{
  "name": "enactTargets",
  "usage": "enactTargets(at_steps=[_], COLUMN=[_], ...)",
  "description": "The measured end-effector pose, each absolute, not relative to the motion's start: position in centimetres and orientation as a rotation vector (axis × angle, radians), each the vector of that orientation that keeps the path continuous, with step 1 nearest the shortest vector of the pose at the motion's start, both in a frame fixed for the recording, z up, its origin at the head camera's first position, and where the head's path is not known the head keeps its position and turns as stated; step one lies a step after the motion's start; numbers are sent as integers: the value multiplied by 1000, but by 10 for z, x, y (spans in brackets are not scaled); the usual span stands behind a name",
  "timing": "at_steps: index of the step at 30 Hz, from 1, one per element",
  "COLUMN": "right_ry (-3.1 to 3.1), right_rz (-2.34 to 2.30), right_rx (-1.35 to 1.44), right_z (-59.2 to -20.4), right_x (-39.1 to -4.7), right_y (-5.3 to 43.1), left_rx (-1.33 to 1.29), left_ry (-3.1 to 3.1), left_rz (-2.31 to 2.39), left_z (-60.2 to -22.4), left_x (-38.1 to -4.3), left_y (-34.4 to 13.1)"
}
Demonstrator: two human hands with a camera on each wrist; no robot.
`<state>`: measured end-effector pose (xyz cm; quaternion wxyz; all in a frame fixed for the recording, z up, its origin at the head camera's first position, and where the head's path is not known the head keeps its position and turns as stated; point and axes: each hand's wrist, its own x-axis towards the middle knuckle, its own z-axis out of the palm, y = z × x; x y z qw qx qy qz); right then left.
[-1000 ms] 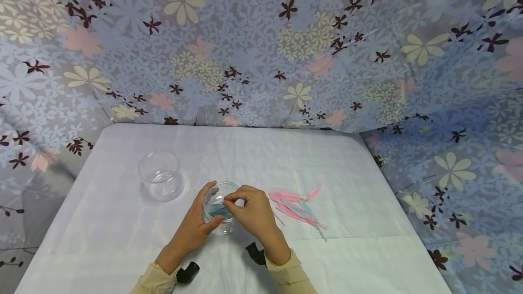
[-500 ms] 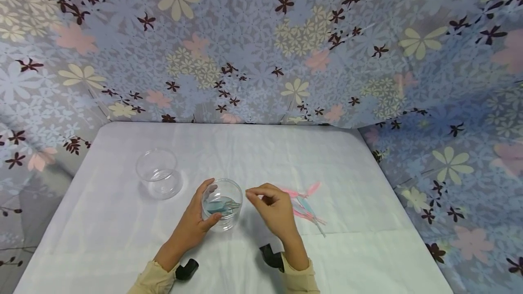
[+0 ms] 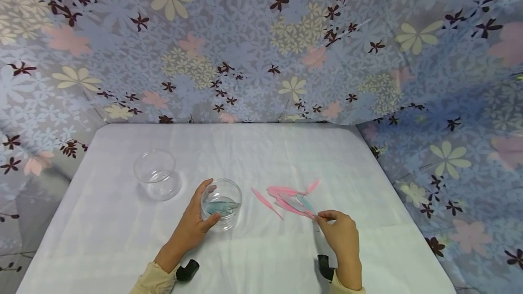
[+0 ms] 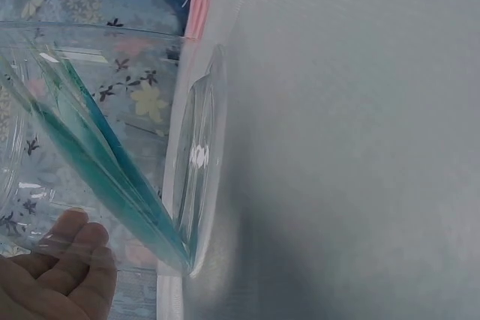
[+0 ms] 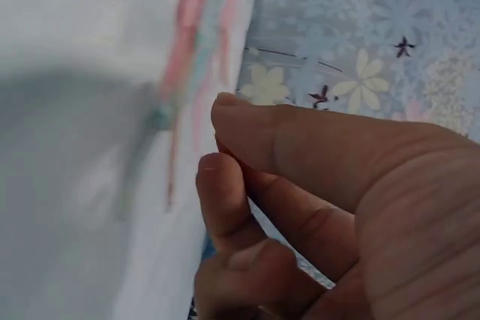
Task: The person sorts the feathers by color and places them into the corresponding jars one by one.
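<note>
My left hand [image 3: 195,221] grips a clear bowl [image 3: 222,226] with a small foot, thumb in front and fingers around the far side. Several teal feathers [image 4: 97,162] lean inside it in the left wrist view. To the right, my right hand [image 3: 339,235] is at the stem ends of a small pile of pink feathers [image 3: 283,190] with a blue feather [image 3: 304,202] among them. In the right wrist view, its thumb and index finger are bent toward each other with a narrow gap, nothing seen between them; the feathers beyond are blurred.
A second, larger clear bowl [image 3: 155,173] stands at the left of the white-covered table [image 3: 229,149]. One pink feather [image 3: 266,204] lies apart between the held bowl and the pile. A flowered cloth [image 3: 245,58] hangs behind the table and along the right.
My right hand has moved from over the held bowl rightward to the feather pile, uncovering the lone pink feather. My left hand keeps its hold on the bowl.
</note>
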<state>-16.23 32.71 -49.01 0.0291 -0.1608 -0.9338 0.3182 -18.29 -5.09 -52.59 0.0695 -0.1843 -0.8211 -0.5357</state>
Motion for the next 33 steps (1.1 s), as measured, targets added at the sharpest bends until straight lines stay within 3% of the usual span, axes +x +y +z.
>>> enactTargets(at_steps=[19,33], right_ry=[-2967,-2582], right_rz=[953,1126], right_rx=[-502,-200], right_z=[-495,-470], right_x=[-164,-178], right_y=[324,299], left_rx=[-554,-549], left_ry=[-2463,-2470], left_rz=[-1618,-1610], left_z=[-526,-528], left_x=[-184,-184], left_y=[-51,-52])
